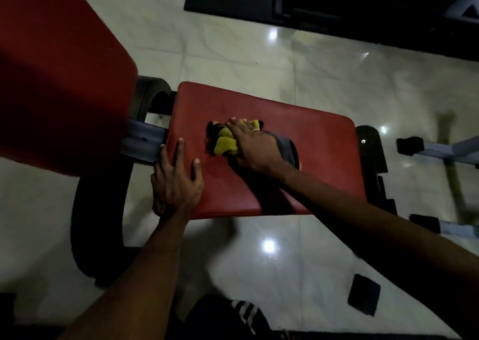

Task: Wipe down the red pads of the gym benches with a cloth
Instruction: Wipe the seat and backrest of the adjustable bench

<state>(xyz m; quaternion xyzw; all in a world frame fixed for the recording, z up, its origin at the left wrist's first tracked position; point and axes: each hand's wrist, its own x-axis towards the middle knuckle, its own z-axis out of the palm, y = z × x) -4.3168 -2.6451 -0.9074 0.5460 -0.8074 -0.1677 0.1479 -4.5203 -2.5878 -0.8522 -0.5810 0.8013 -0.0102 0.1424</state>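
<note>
Entry: red seat pad (316, 166), cloth on it, both your hands laid on top.
Seat pad sat at frame centre, its long side running from 10 to 4 o'clock. The cloth (225, 142), bunched, yellow with black and grey, lay on the pad's middle. Your right hand (252, 146) lay over it, fingers stretched toward 11 o'clock, pressing rather than clutching, with a ring on one finger. Your left hand (176, 181) rested flat on the pad's corner at 8 o'clock, fingers straight and spread, thumb out, holding nothing. The red back pad (57, 80) filled 10 o'clock, just beside the seat pad. A dark frame (96, 210) curved below at 8 o'clock. A black mat (233, 0) lay at 12 o'clock on pale floor (324, 62). A dark flat item (364, 297), unidentifiable, lay at 5 o'clock.
</note>
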